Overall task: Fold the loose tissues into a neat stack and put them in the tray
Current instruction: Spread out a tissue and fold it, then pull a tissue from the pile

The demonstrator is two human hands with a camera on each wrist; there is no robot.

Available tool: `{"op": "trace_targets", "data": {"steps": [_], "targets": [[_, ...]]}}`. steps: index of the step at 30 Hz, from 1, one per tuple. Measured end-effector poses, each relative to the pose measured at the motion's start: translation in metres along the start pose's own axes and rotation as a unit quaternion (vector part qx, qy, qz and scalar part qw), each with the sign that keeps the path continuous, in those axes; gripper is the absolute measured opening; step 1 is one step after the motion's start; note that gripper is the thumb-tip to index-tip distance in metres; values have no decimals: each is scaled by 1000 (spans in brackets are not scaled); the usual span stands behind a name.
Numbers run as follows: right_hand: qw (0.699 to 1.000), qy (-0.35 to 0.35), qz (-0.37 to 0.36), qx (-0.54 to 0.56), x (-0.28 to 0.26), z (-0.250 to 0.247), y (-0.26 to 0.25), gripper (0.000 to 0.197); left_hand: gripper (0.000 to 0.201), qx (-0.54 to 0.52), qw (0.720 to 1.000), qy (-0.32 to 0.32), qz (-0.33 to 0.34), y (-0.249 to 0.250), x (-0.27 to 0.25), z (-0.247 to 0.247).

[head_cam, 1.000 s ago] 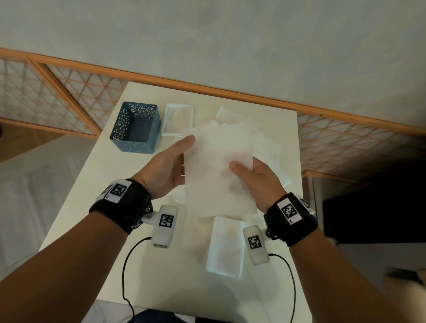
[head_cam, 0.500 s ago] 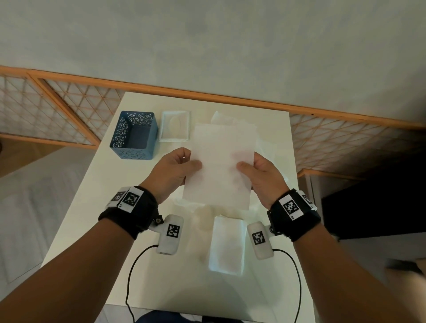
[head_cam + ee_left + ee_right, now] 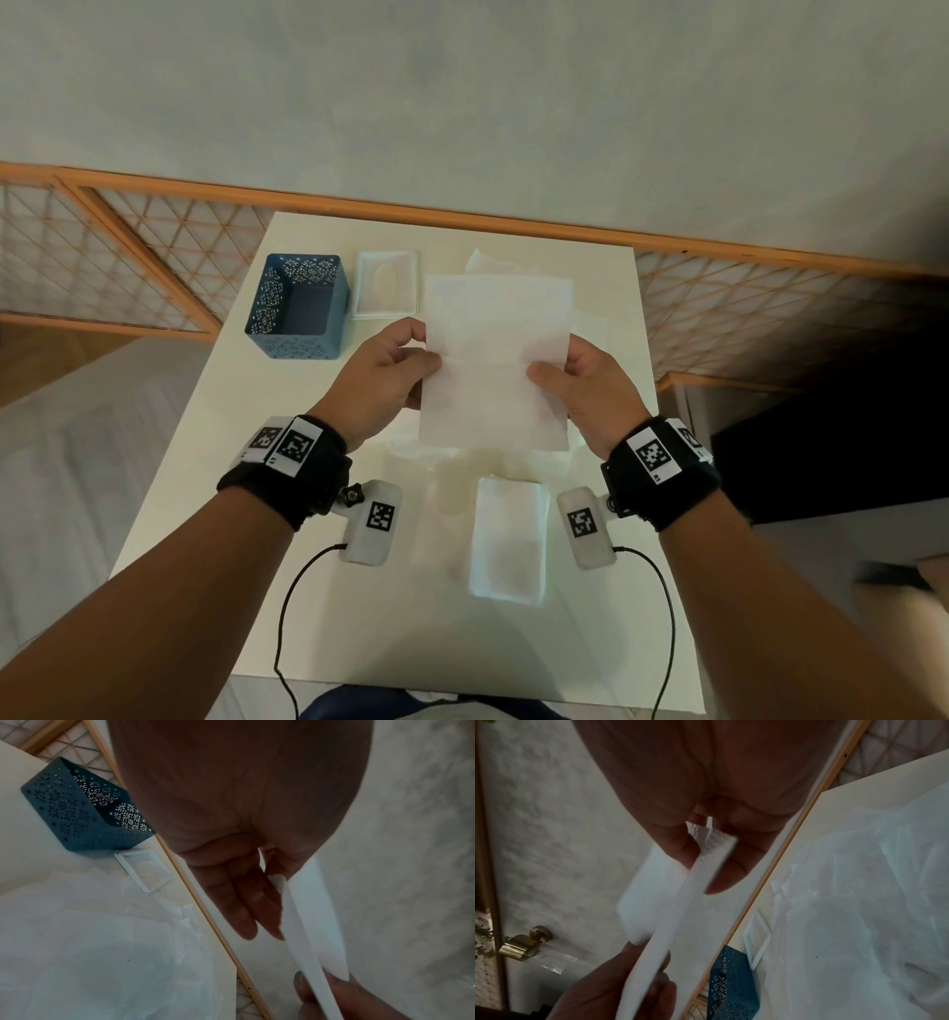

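both hands pinch one tissue point(image 3: 495, 360) above the desk point(image 3: 215, 462), left hand point(image 3: 382, 380) at its 9 o'clock edge, right hand point(image 3: 583, 383) at 3 o'clock. it looks light, limp and tearable; hold the edges gently.

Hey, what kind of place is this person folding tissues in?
Probably a room in a home: a small white table against a plain wall, a wooden lattice screen behind it, and a brass fitting nearby.
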State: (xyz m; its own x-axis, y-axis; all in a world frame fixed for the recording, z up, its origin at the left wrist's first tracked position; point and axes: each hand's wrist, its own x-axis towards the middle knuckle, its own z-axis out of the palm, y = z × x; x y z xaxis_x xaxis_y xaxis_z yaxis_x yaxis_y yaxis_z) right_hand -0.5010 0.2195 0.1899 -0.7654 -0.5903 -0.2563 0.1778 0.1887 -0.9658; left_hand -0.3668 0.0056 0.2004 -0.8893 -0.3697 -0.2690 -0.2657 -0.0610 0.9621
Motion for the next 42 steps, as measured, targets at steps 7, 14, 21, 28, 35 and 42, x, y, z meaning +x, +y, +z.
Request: {"op": "trace_targets", "data": {"steps": [7,14,21,28,35,42], "targets": [[999,-5,13,47,-9,-1,-6,19,33,41,998,-23,30,7,-5,-4],[994,-16,24,101,-16,-1,-11,33,25,-51,998,-14,-20,12,-5,-5],[980,38,96,170,-18,2,-16,34,17,39,998,25,41,-1,1,-1],[997,50,55,16,-15,-4,-2,19,29,61,998,3,13,-8,7,1],[944,-18,-5,-329,-18,-10,19,9,7,150,987,-49,-20,-9,10,9],[930,-95,1,-355,-31,1,44,25,9,243,951,-185,-48,-22,9,28]]}}
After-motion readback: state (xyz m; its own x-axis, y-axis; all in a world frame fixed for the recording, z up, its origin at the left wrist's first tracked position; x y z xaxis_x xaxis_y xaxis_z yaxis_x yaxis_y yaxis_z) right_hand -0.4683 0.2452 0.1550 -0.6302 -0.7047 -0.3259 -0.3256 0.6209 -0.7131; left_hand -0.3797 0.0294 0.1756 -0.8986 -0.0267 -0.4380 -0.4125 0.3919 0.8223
